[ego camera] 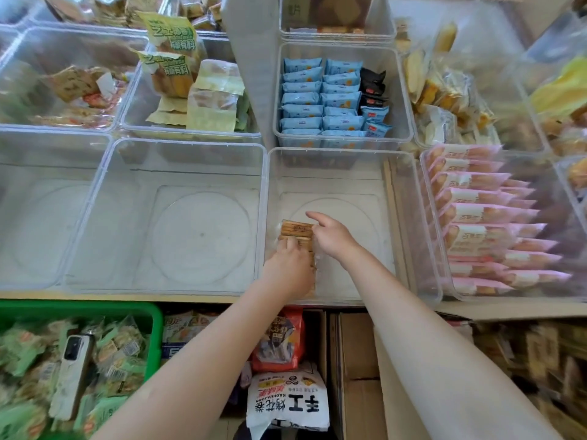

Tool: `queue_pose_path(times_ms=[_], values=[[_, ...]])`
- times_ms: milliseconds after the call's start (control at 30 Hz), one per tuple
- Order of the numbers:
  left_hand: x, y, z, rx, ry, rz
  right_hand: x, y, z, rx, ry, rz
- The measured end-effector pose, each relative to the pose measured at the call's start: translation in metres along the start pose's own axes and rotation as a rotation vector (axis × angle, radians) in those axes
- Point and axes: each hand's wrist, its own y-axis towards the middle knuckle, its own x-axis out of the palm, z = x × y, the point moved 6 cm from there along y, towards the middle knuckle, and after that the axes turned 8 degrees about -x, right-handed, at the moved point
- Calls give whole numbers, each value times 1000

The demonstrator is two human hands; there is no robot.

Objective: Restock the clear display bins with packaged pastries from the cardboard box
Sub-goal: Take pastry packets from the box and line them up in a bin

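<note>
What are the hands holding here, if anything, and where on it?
Both hands hold a stack of brown pastry packs in the clear bin: left hand grips its near end, right hand its right side.

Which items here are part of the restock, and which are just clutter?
In the job:
- pastry packs
- clear bin being filled
- left hand, right hand
- cardboard box

Lying about:
- phone
- green basket
- white bag
- blue packets

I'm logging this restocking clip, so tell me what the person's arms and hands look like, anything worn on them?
Both arms are bare from the frame edge to the fingers: no sleeves, gloves or watch visible. The left hand and right hand show no rings or bracelets that I can make out. Nails look short and unpainted, though the image is too soft to be sure.
</note>
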Motion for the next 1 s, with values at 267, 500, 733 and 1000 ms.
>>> queue_pose_path(times_ms=[267, 500, 733, 1000], values=[[-44, -75, 67, 126, -661, 192, -100, -172, -36, -283, 152, 388], [10, -131, 190, 225, -829, -59, -183, -285, 71, -149, 3, 798], [28, -131, 194, 143, -932, -169, -191, -289, 87, -269, -326, 957], [25, -136, 197, 137, -996, -175, -176, -272, 150, 272, -624, 519]])
